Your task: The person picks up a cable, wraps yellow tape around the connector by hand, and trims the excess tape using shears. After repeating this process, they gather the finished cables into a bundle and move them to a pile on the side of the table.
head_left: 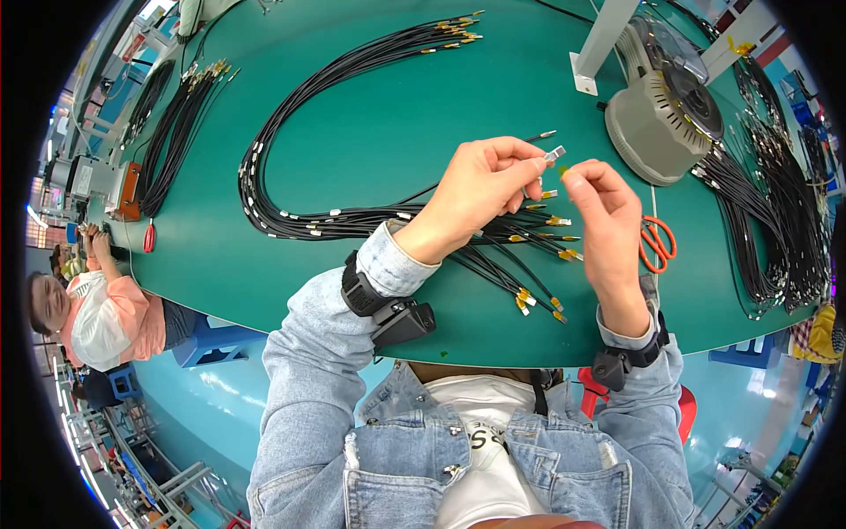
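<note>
My left hand (476, 189) is closed, thumb and forefinger pinching a black cable's end, where a silver metal connector (554, 154) sticks out. Just to the right, my right hand (608, 212) pinches a small yellow-green piece (566, 173), which looks like tape, close to that connector but apart from it. Under both hands lies a curved bundle of black cables (291, 212) with white labels along it. Several of its near ends carry yellow-wrapped connectors (526, 296). Orange-handled scissors (658, 244) lie right of my right hand.
A round grey machine (656, 132) stands at the back right, by a white metal post (599, 44). More black cable bundles lie at the right (767, 203) and left (172, 141). An orange-and-silver device (119, 189) sits at the left edge. A co-worker (106, 317) sits beyond it.
</note>
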Tool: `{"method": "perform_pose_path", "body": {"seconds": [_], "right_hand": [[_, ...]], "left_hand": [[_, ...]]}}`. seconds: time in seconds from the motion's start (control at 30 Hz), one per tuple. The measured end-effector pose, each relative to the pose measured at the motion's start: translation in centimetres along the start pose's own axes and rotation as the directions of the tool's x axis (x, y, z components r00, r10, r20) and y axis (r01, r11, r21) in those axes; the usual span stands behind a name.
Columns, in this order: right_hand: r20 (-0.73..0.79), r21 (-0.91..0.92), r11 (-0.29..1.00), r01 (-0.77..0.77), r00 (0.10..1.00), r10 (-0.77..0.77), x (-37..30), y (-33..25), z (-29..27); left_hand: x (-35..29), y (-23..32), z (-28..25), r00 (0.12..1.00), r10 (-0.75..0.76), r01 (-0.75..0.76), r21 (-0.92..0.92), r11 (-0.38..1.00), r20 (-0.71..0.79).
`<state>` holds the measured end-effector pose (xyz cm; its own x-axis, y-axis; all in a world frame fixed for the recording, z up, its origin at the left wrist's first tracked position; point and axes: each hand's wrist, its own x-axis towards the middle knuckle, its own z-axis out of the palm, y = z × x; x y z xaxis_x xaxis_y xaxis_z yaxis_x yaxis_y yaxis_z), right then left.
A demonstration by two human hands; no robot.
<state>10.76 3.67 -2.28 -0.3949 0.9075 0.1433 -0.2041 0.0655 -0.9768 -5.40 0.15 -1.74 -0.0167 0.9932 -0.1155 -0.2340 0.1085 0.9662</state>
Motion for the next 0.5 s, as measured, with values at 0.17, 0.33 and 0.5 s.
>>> {"method": "perform_pose_path", "body": {"seconds": [0.17,0.33,0.5], "right_hand": [[0.011,-0.083,0.996,0.032,0.999,-0.031,0.4,1.1,0.9],[-0.024,-0.094,0.995,0.034,0.999,-0.036,0.6,1.7,0.8],[-0.033,-0.103,0.995,0.013,0.999,-0.016,0.6,1.6,0.8]], "left_hand": [[-0.2,-0.5,-0.2,1.000,0.012,-0.012,-0.024,1.000,0.019],[-0.2,-0.3,-0.2,1.000,0.002,-0.002,-0.026,1.000,0.031],[-0.2,-0.4,-0.2,0.999,-0.005,0.005,-0.019,1.000,0.033]]}}
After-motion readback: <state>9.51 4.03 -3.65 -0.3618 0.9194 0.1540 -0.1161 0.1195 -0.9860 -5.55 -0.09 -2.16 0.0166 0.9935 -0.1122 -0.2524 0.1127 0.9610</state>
